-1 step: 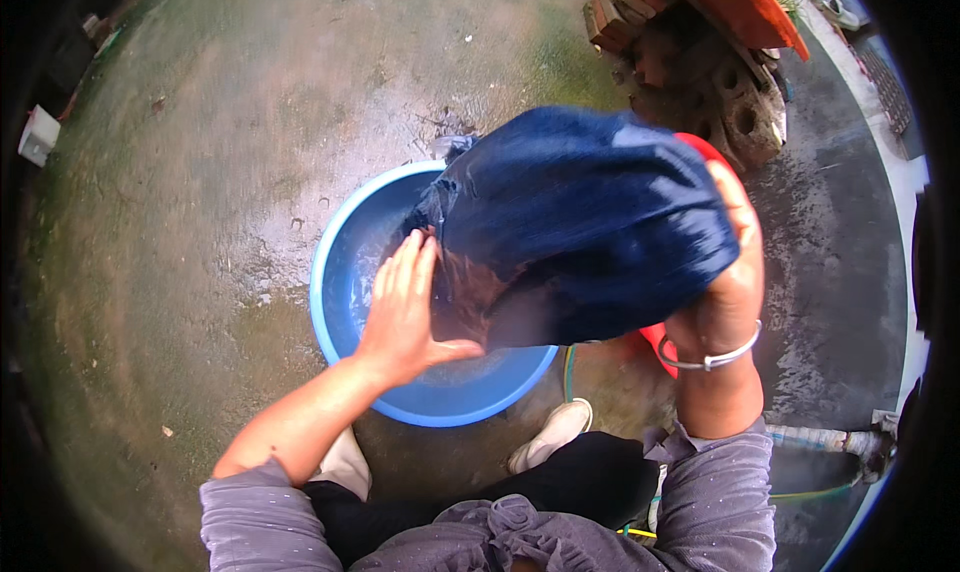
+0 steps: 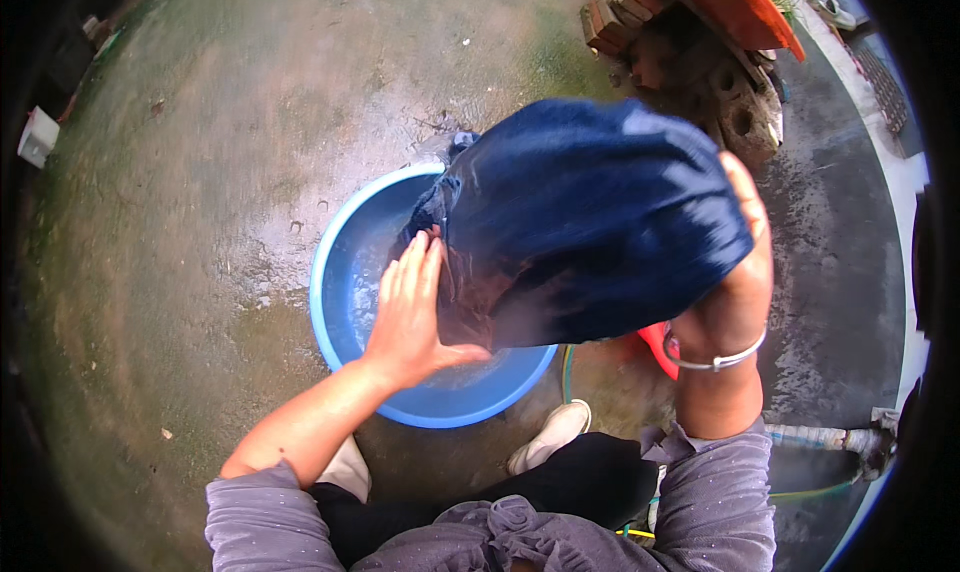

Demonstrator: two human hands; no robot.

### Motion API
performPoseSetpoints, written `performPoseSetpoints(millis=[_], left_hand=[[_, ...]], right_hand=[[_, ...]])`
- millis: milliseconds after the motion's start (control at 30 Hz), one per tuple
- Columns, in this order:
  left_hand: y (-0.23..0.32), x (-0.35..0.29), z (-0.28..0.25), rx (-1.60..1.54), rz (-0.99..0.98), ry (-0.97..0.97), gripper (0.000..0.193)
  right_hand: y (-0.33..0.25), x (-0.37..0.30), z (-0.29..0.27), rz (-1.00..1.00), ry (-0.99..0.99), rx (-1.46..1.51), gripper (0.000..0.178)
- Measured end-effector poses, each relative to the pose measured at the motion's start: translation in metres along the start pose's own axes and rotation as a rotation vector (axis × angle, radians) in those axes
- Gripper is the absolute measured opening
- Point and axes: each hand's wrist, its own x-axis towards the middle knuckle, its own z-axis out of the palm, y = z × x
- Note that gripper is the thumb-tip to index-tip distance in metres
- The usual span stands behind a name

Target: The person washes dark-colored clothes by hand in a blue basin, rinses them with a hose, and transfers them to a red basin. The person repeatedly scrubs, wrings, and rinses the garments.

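Note:
A large, wet, dark blue cloth [image 2: 600,222], bulging like a sack, is held up between my two hands. It hangs over the right part of a blue basin [image 2: 455,412]. My left hand [image 2: 405,322] holds the cloth's left end, its fingers stretched along it and the thumb spread below. There the fabric is bunched, with a brownish, blurred patch. My right hand [image 2: 740,272], with a bracelet [image 2: 718,362] at the wrist, is curled round the cloth's right end; its fingers are partly hidden. A little water lies in the basin.
A red object [image 2: 658,350] is mostly hidden under the cloth. Bricks [image 2: 610,17], a perforated block [image 2: 745,122] and an orange board [image 2: 745,7] lie at the far right. A hose [image 2: 568,372] and a wrapped pipe [image 2: 815,439] run nearby. My shoes [image 2: 552,437] stand on wet concrete.
My right hand and the cloth's right end have shifted slightly right. The red object's upper part is now covered. My left hand has moved a touch to the right.

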Motion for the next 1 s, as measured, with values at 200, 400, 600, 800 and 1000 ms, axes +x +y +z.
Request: performPoseSetpoints(millis=[200, 400, 600, 800, 1000], left_hand=[[0.029, 0.021, 0.014, -0.113, 0.047, 0.124, 0.121], [0.031, 0.058, 0.078, -0.323, 0.082, 0.383, 0.054], [0.019, 0.074, 0.025, -0.176, -0.065, 0.710, 0.033], [0.037, 0.088, 0.012, -0.889, -0.142, 0.691, 0.016], [0.053, 0.091, -0.017, -0.406, -0.123, 0.684, 0.015]], right_hand=[[-0.027, -0.004, -0.001, -0.096, -0.066, 0.338, 0.025], [-0.026, -0.020, 0.041, 0.025, -0.012, 0.466, 0.029], [0.001, -0.041, 0.025, 0.121, -0.007, 0.753, 0.048], [0.080, -0.058, -0.097, 0.297, 0.132, 0.732, 0.034], [0.120, -0.078, -0.112, 0.571, -0.059, 0.978, 0.040]])
